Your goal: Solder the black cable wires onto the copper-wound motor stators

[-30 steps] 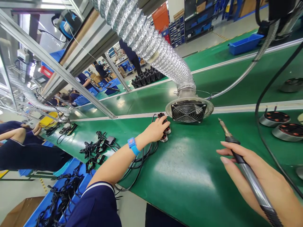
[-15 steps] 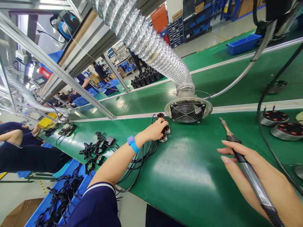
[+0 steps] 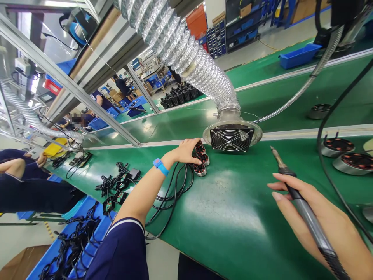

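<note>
My right hand (image 3: 323, 221) is closed round a soldering iron (image 3: 305, 210), its bare tip pointing up and away over the green bench. Farther off, my left hand (image 3: 188, 151), with a blue wrist strap (image 3: 161, 166), reaches to a small cluster of round motor stators (image 3: 199, 169) with copper windings. Its thumb and fingers are spread at the cluster's left side, the thumb touching the middle stator. Part of the cluster is hidden behind the hand. Black cables (image 3: 175, 194) loop from there toward the bench's near edge.
A fume fan (image 3: 231, 139) under a silver duct (image 3: 201, 64) stands behind the bench's middle. Larger stators (image 3: 354, 162) sit at the right, behind a hanging black cable. Cabled circuit boards (image 3: 121, 184) lie at the left, above a blue bin (image 3: 101, 229). Co-workers are farther left.
My left hand has shifted slightly left and opened around the stators, uncovering more of them. My right hand and the iron stayed put. A stator behind the bench moved left.
</note>
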`<state>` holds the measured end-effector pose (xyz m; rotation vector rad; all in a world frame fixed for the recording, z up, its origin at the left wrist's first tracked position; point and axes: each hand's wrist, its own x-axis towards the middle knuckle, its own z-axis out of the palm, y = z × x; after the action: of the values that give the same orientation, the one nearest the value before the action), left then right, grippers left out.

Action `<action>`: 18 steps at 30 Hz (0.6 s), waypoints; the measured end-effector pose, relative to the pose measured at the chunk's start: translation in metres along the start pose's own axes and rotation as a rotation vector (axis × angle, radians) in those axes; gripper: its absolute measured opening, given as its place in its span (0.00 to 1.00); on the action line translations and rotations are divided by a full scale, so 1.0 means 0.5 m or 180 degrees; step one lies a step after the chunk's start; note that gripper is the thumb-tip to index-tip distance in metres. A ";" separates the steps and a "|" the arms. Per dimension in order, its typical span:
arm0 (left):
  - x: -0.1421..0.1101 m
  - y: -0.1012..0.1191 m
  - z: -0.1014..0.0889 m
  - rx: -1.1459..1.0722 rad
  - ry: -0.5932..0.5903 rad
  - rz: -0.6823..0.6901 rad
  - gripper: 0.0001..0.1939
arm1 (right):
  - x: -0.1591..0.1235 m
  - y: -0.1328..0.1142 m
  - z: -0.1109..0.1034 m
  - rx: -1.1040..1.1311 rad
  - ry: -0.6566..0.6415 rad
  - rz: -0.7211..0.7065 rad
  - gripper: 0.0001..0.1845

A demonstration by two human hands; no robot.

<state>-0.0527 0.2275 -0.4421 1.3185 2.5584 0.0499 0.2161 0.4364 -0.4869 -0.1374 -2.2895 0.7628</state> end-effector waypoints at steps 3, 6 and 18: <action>0.015 -0.010 -0.003 -0.0088 -0.0115 -0.0139 0.53 | 0.006 0.001 0.000 -0.0041 0.0058 -0.0028 0.18; 0.023 -0.004 0.001 0.0164 -0.0016 -0.0102 0.52 | 0.011 -0.001 -0.001 -0.0106 0.0081 -0.0019 0.19; -0.037 0.028 0.015 0.0362 -0.0037 -0.0138 0.41 | 0.010 -0.008 -0.006 -0.0067 -0.0057 -0.0256 0.18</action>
<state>-0.0295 0.2203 -0.4434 1.2977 2.6136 -0.1127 0.2150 0.4360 -0.4798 -0.0479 -2.3057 0.7014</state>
